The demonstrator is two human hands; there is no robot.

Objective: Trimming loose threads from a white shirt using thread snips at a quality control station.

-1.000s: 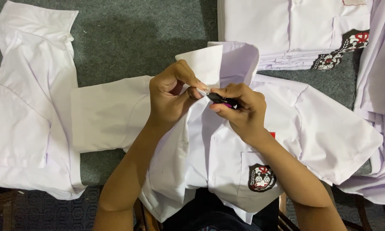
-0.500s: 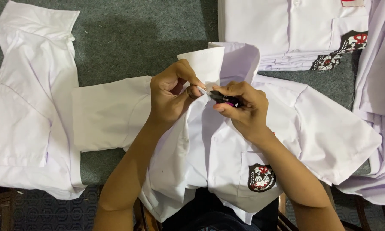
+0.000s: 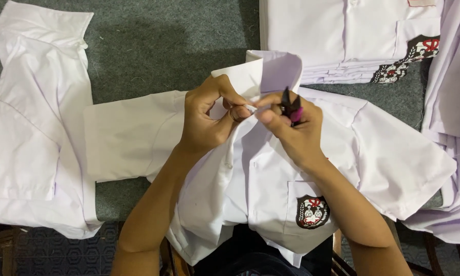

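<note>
Both hands pinch shirt (image 3: pixel 260 168) collar | right grip (image 3: pixel 291 130): snips (image 3: pixel 291 106) now upright | left (image 3: pixel 209 122) unchanged

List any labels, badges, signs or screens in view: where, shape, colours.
Pocket badge: on the chest pocket of the white shirt under the hands, shield shape, black with red and white.
Stack badges: on the folded shirts at top right, overlapping black patches with red and white.
Small tag: top edge of that stack, pinkish strip, cut off.
No packages, signs or screens.
</note>
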